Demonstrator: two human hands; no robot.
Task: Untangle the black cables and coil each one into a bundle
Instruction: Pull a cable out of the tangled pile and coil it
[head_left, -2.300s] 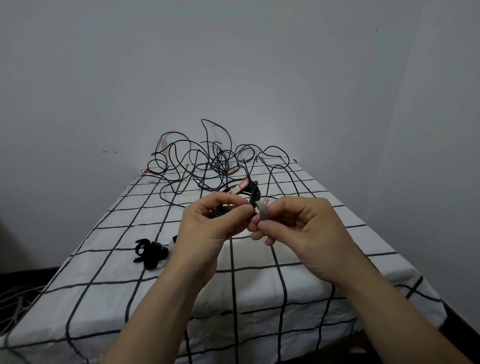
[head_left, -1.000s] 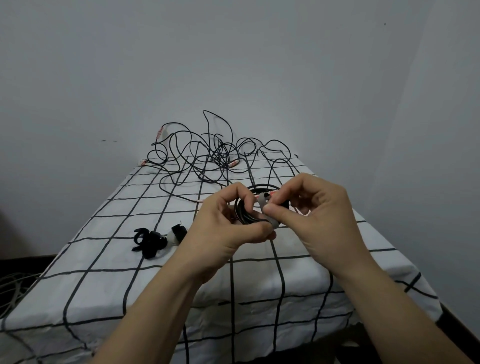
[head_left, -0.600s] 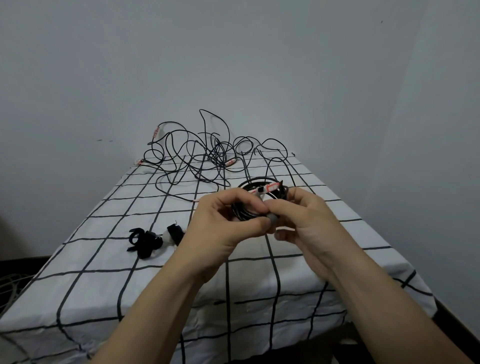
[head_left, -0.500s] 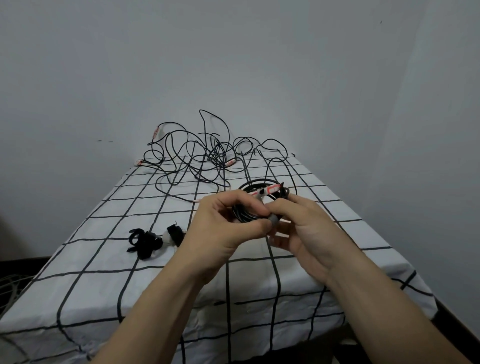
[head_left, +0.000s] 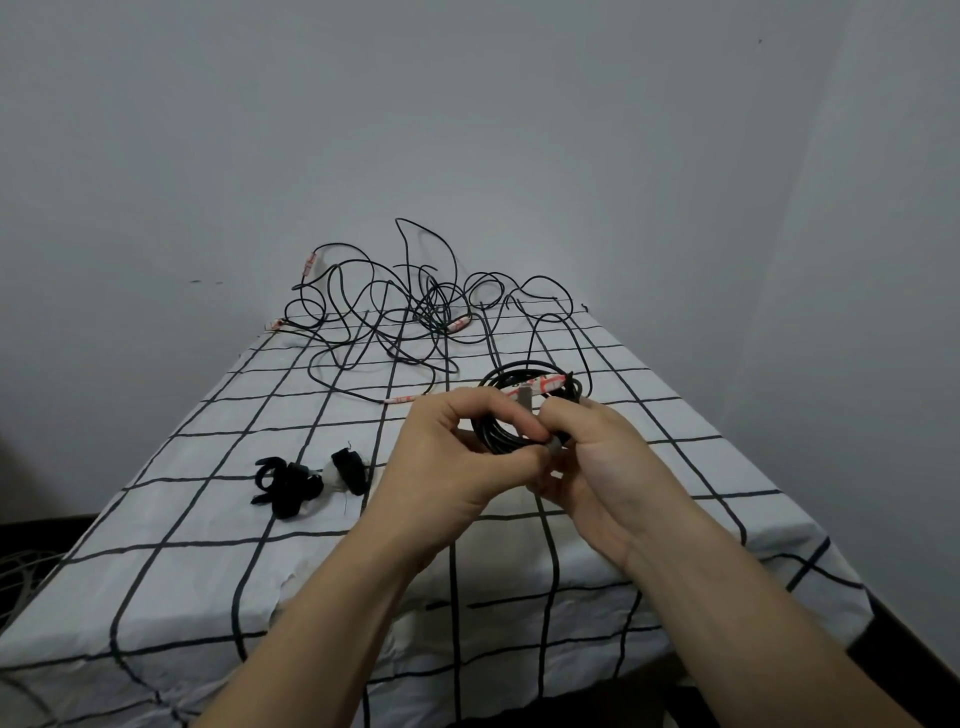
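Wrapped further since a second ago, the grey strap is pinched by right hand fingers round the coiled cable gripped in the left hand, with the cable tangle at 12 o'clock left uncoiled.

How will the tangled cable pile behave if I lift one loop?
Probably springy, not limp: loops of the tangled cable pile stand up off the tablecloth. Likely light, the strands being thin. Lifting one would probably drag others, since they cross repeatedly.

Red print on the cable tags is too blurred to read
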